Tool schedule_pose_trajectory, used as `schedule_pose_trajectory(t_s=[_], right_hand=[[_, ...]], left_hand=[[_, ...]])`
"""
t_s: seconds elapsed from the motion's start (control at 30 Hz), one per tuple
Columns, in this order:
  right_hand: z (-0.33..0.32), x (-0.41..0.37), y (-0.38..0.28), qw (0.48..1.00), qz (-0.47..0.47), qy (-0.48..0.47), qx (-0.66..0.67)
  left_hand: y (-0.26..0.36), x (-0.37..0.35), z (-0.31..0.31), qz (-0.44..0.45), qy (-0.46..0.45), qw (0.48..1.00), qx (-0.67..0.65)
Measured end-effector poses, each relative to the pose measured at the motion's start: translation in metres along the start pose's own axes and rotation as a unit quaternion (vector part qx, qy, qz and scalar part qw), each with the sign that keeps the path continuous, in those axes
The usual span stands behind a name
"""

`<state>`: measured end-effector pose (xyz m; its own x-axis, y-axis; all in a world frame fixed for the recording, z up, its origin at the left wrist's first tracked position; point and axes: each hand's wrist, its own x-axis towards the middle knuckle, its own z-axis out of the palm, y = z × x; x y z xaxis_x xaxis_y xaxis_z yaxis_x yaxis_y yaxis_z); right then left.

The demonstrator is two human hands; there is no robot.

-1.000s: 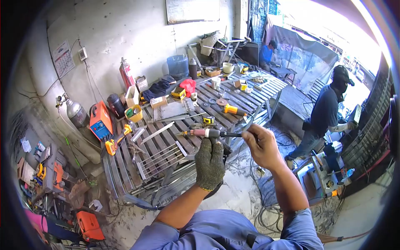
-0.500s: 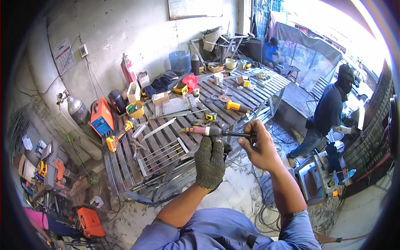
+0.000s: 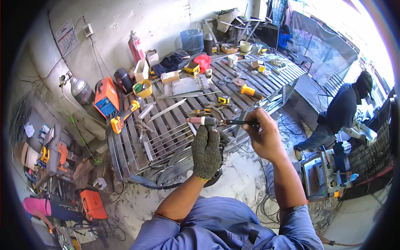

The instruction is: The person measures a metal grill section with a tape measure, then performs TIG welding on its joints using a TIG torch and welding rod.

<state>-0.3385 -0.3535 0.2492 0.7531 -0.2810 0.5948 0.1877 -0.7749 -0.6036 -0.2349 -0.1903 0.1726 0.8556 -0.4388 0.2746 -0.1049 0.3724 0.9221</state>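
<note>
My left hand, in a dark knit glove, is closed around the head of a TIG welding torch. Its pinkish nozzle points left over the slatted bench. Bare fingers of my right hand pinch a long black back cap in line with the torch. A thin stretch shows between the cap and the torch head. Just beyond my hands, pliers and a yellow tape measure lie on the bench. A welded metal grille rests left of my gloved hand.
The slatted metal bench carries a yellow angle grinder, discs and boxes. An orange welding machine stands at its left end. At right, a person bends beside a small cart. Cables lie across the floor.
My right hand has shifted slightly right with the black cap, and a thin stretch now shows between cap and torch head. The person at right has bent lower. The whole view has shifted.
</note>
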Motion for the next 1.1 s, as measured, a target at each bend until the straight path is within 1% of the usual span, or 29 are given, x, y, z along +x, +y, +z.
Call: schedule_pose_trajectory(t_s=[0.1, 0.13, 0.2, 0.23, 0.33, 0.4, 0.43, 0.5, 0.57, 0.6, 0.63, 0.7, 0.73, 0.77, 0.8, 0.83, 0.87, 0.97, 1.03, 1.1], right_hand=[[0.019, 0.017, 0.004, 1.000, 0.010, -0.017, 0.012], [0.027, 0.023, 0.004, 1.000, 0.012, -0.022, 0.011], [0.046, 0.035, 0.006, 0.999, 0.015, -0.029, 0.012], [0.055, 0.042, 0.005, 0.999, 0.002, -0.033, 0.004], [0.083, 0.064, -0.001, 0.998, -0.038, -0.044, -0.040], [0.102, 0.077, -0.010, 0.993, -0.061, -0.052, -0.091], [0.112, 0.084, -0.014, 0.992, -0.055, -0.055, -0.100], [0.128, 0.097, -0.020, 0.990, -0.043, -0.059, -0.118], [0.143, 0.108, -0.019, 0.984, -0.063, -0.058, -0.158], [0.150, 0.113, -0.018, 0.980, -0.074, -0.057, -0.177], [0.155, 0.117, -0.019, 0.978, -0.063, -0.046, -0.195], [0.158, 0.120, -0.019, 0.972, -0.041, -0.020, -0.229], [0.157, 0.121, -0.016, 0.980, -0.023, -0.015, -0.197], [0.164, 0.118, -0.014, 0.987, 0.017, 0.030, -0.155], [0.166, 0.122, -0.020, 0.989, 0.065, 0.035, -0.126], [0.172, 0.127, -0.024, 0.992, 0.082, 0.041, -0.088], [0.177, 0.132, -0.027, 0.993, 0.099, 0.048, -0.049], [0.200, 0.154, -0.039, 0.995, 0.085, 0.049, -0.016], [0.208, 0.161, -0.025, 0.999, 0.033, 0.042, -0.005], [0.208, 0.164, -0.014, 0.999, 0.011, 0.043, 0.002]], left_hand=[[0.003, 0.014, -0.022, -0.024, 0.026, 0.999, -0.039], [0.008, 0.020, -0.028, -0.025, 0.024, 0.999, -0.028], [-0.004, 0.036, -0.048, -0.022, 0.026, 0.999, -0.018], [-0.010, 0.044, -0.058, -0.020, 0.027, 0.999, -0.014], [-0.015, 0.069, -0.081, -0.032, 0.048, 0.994, -0.092], [-0.003, 0.089, -0.100, -0.014, 0.039, 0.999, 0.000], [0.002, 0.100, -0.109, -0.005, 0.033, 0.998, 0.046], [-0.008, 0.122, -0.124, -0.048, 0.041, 0.992, -0.108], [-0.012, 0.139, -0.139, -0.039, 0.048, 0.995, -0.082], [-0.002, 0.148, -0.146, -0.006, 0.049, 0.999, 0.022], [0.004, 0.158, -0.154, 0.028, 0.049, 0.990, 0.127], [-0.004, 0.178, -0.172, 0.050, 0.065, 0.992, 0.096], [-0.005, 0.185, -0.179, 0.054, 0.068, 0.991, 0.097], [-0.006, 0.191, -0.187, 0.059, 0.072, 0.991, 0.099], [0.008, 0.194, -0.189, 0.057, 0.068, 0.989, 0.116], [0.015, 0.198, -0.191, 0.054, 0.062, 0.988, 0.133], [-0.001, 0.204, -0.198, 0.052, 0.066, 0.983, 0.162], [0.005, 0.210, -0.190, 0.027, 0.030, 0.992, 0.120], [0.009, 0.213, -0.183, 0.038, 0.020, 0.992, 0.119], [0.008, 0.215, -0.178, 0.047, 0.019, 0.992, 0.117]])
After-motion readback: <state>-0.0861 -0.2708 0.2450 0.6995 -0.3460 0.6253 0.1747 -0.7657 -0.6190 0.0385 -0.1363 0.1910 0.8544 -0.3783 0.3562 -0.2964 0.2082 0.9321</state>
